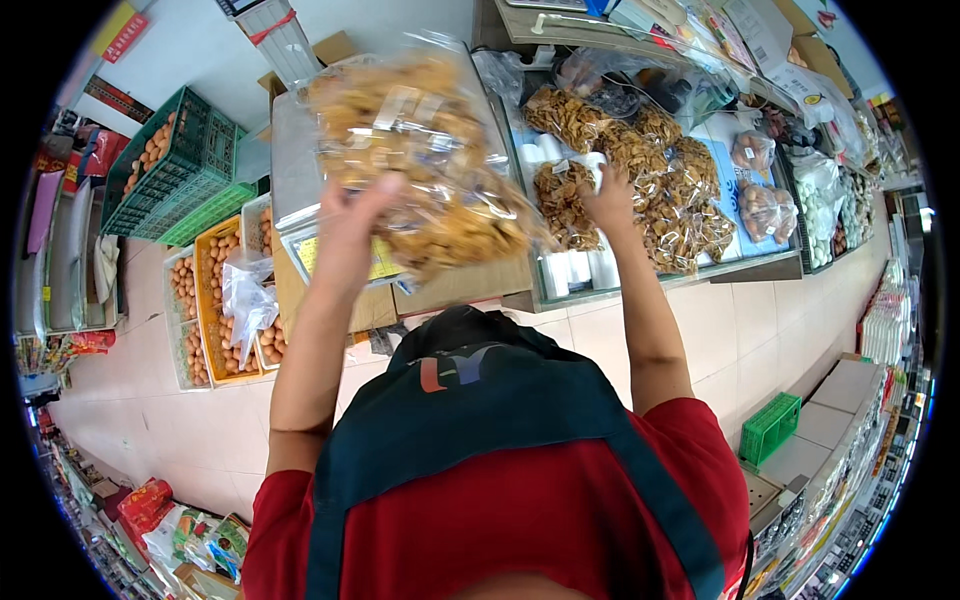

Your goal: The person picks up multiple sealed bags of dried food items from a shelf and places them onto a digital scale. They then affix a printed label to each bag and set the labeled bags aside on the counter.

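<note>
My left hand (362, 215) grips a big clear plastic bag (425, 170) of golden-brown dried pieces. The bag is held up over a grey-topped stand and is smeared by motion. My right hand (610, 200) reaches down among clear bags of brown dried pieces (690, 195) on the counter to the right. Its fingers are bent around a small white thing beside a smaller bag of the same brown pieces (565, 205). What exactly they hold is partly hidden.
Left of the stand are a yellow crate (207, 300) of eggs, with a white plastic bag (248, 295) on it, and a stacked green crate (160, 170). White rolls (580, 270) line the counter's near edge. A shelf (620, 35) overhangs behind. Bagged onions (768, 210) lie at right.
</note>
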